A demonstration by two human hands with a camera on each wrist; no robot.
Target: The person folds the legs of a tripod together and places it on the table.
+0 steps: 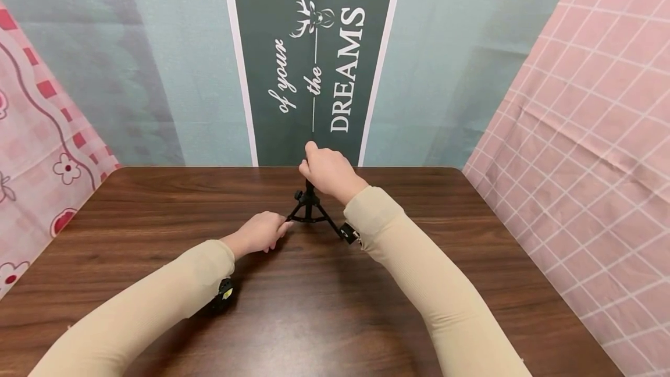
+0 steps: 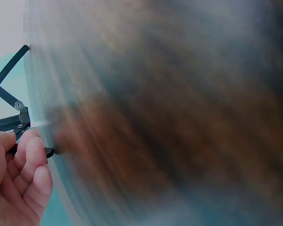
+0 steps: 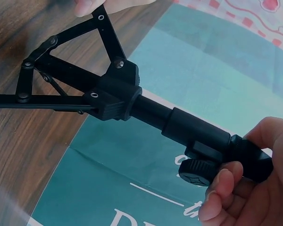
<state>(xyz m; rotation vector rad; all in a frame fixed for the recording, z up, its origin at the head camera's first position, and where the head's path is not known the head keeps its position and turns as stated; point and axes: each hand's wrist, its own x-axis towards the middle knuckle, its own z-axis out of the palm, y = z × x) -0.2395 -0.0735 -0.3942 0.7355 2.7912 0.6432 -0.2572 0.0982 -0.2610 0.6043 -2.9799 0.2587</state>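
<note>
Black tripod before "DREAMS" banner

Black tripod stands upright on my table's far centre, legs spread. My right hand grips its top; my left hand pinches its left leg.
</note>
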